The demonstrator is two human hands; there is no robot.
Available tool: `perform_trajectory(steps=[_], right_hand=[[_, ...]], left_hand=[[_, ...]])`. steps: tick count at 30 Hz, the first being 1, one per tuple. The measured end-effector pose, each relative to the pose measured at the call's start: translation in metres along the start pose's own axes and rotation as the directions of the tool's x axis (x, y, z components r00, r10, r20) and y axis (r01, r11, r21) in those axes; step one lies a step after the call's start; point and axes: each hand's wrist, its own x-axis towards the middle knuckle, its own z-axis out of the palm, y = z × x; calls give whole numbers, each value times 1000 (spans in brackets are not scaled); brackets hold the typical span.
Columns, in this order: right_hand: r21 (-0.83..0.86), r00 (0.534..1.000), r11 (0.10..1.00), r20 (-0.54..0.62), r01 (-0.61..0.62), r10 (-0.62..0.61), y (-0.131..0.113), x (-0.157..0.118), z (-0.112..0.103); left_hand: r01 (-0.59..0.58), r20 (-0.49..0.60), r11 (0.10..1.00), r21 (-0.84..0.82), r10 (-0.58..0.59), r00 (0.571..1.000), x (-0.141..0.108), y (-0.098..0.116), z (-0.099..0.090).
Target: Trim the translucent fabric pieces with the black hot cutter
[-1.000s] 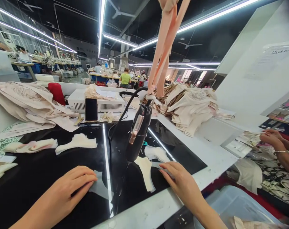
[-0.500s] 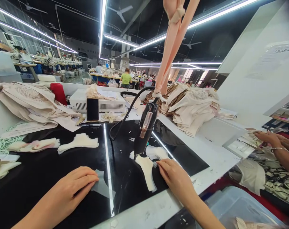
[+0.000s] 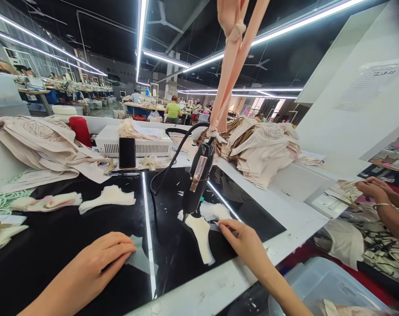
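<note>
My left hand [image 3: 103,259] rests on the black work surface, its fingers together on the edge of a thin translucent grey piece [image 3: 142,258]. Farther right, my right hand [image 3: 241,237] pinches a small greyish scrap [image 3: 214,226] between thumb and fingers. Just left of that scrap lies a cream shaped fabric piece [image 3: 200,235], and a whiter stack [image 3: 215,210] sits behind it. A black handheld tool [image 3: 197,180] hangs from peach fabric strips [image 3: 230,66], its tip close to the cream piece's upper left corner. Neither hand touches the tool.
Cream fabric piles stand at the back left [image 3: 41,140] and back right [image 3: 265,149]. A phone [image 3: 127,152] leans on a white box [image 3: 150,146]. More cut pieces [image 3: 109,197] lie left. At far right are a person's hands [image 3: 377,191] and a clear bin [image 3: 328,285].
My right hand's fingers have drawn into a tighter pinch and the small scrap has shifted a little. My left hand has stayed on the grey piece. The view has shifted slightly.
</note>
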Motion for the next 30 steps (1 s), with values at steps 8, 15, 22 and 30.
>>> perform_trajectory(steps=[8,15,22,30], right_hand=[[206,994,974,-28,-96,104,-1,4,-4],[497,924,856,-245,-140,293,15,13,-25],[722,779,691,-449,27,438,15,23,-41],[853,897,521,-249,24,366,-56,-4,-35]], left_hand=[[2,9,1000,17,-3,1000,-4,-5,3],[-18,-6,1000,19,18,1000,-1,-3,2],[-38,-55,999,19,39,998,0,-5,3],[-4,-52,999,-43,2,999,1,0,0]])
